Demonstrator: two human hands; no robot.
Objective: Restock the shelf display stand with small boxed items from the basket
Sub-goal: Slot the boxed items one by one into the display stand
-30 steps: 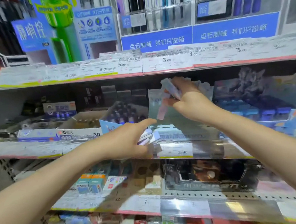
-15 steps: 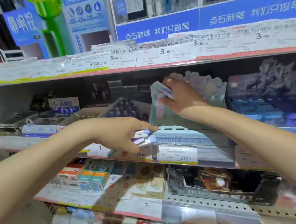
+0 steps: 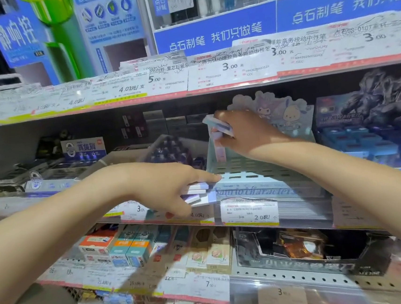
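A pale teal display stand (image 3: 250,169) with a slotted floor and a cartoon backboard stands on the middle shelf. My right hand (image 3: 244,133) reaches into its left rear corner and grips a few small white-and-purple boxes (image 3: 219,126). Beneath that hand, a pink box (image 3: 219,151) stands upright against the stand's left wall. My left hand (image 3: 173,188) hovers at the stand's front left corner and holds a stack of the same small boxes (image 3: 198,193), index finger stretched over them. The basket is out of view.
Price tags (image 3: 249,211) line the shelf edge (image 3: 152,217) below my left hand. A tray of dark purple items (image 3: 170,152) sits left of the stand, blue boxed cards (image 3: 354,137) to its right. The shelf above (image 3: 188,84) overhangs closely. Eraser boxes (image 3: 130,246) fill the lower shelf.
The view has shifted closer to the shelf. My right hand has lowered its boxes a little deeper into the stand's left rear corner. My left hand keeps its stack by the stand's front.
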